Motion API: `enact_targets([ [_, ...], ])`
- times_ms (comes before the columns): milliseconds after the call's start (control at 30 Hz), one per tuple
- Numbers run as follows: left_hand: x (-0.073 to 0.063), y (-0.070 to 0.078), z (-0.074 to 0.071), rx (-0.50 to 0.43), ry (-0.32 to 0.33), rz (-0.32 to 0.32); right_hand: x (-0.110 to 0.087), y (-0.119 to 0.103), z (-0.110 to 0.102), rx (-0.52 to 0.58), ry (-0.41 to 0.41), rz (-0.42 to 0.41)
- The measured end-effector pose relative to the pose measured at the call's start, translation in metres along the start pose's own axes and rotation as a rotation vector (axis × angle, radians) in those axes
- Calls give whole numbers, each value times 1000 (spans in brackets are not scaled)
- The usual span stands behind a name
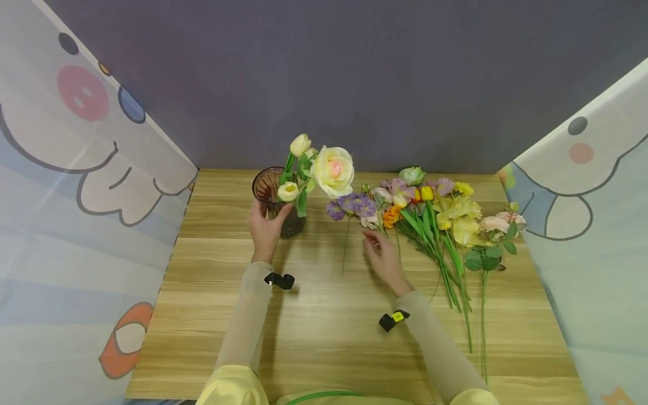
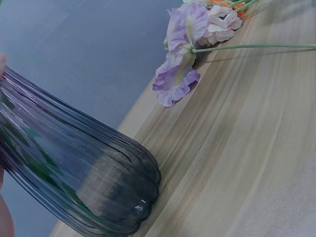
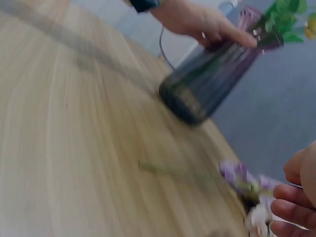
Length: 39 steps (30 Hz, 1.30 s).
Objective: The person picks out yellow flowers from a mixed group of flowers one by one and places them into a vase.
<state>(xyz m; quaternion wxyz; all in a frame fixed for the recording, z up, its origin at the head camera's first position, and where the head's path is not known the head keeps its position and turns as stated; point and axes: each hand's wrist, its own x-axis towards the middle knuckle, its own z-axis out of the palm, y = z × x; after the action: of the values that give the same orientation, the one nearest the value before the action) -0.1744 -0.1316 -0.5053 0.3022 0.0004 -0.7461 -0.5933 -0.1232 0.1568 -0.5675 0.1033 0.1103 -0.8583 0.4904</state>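
Observation:
My left hand point(image 1: 266, 229) grips a ribbed, purple-tinted glass vase point(image 1: 292, 225) near its rim, thumb on one side. In the left wrist view the vase point(image 2: 98, 168) leans across the picture, green leaves showing through its wall. From its mouth rise cream tulips point(image 1: 300, 145) and a large cream rose point(image 1: 333, 170) with a pink centre. My right hand point(image 1: 387, 263) hovers over the table with loosely bent fingers, and I see nothing held in them. Nearest to it lie a purple flower point(image 1: 352, 206) on a thin stem and a pale pink bloom point(image 1: 370, 221).
To the right lie several loose artificial flowers: orange blooms point(image 1: 392, 216), yellow tulips point(image 1: 427, 193), large yellow flowers point(image 1: 464, 229) and pink roses point(image 1: 495, 224), long stems pointing forward. A dark wall point(image 1: 354, 84) stands behind the wooden table point(image 1: 324, 332); printed panels flank both sides.

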Motion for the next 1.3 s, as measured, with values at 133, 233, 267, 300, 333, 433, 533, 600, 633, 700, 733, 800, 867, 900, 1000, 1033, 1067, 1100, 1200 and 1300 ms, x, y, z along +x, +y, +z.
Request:
enact_targets([
  [133,0,-1,1,22,12,-6,-9,13,-14,-81,44,66],
  [233,0,-7,2,29,16,-17,-14,23,-24,-122,97,74],
  [267,1,-13,2,22,15,-17,-15,26,-27,-136,119,67],
  [300,1,-18,2,13,12,-17,-17,29,-31,-147,142,57],
  [333,1,-24,2,11,10,-17,-17,32,-34,-156,164,44],
  [433,2,-39,3,15,16,-7,-19,41,-44,-181,214,26],
  [533,1,-37,3,39,34,-8,-22,50,-53,-218,244,55],
  [600,-1,-36,4,65,47,-14,-24,55,-59,-238,249,95],
  [633,-1,-34,4,81,52,-18,-25,57,-61,-254,251,110],
  [700,-3,-32,4,117,59,-32,-27,60,-65,-287,252,127],
  [733,-4,-31,4,142,62,-41,-28,60,-67,-306,253,125],
  [800,-4,-28,3,196,64,-56,-29,61,-69,-341,251,119],
  [867,-4,-27,2,251,56,-64,-30,62,-72,-376,245,124],
  [900,-4,-27,1,265,42,-67,-31,62,-74,-387,240,133],
  [1000,-1,-28,-6,259,-47,-63,-31,63,-75,-414,218,159],
  [1033,1,-29,-9,242,-87,-64,-30,63,-76,-423,211,167],
  [1067,2,-30,-11,217,-128,-63,-30,64,-76,-431,205,170],
  [1100,4,-31,-13,186,-172,-60,-30,64,-76,-439,200,171],
  [1200,7,-32,-19,144,-263,-52,-28,67,-76,-472,181,177],
  [1300,9,-31,-23,129,-303,-54,-26,70,-76,-506,154,194],
])
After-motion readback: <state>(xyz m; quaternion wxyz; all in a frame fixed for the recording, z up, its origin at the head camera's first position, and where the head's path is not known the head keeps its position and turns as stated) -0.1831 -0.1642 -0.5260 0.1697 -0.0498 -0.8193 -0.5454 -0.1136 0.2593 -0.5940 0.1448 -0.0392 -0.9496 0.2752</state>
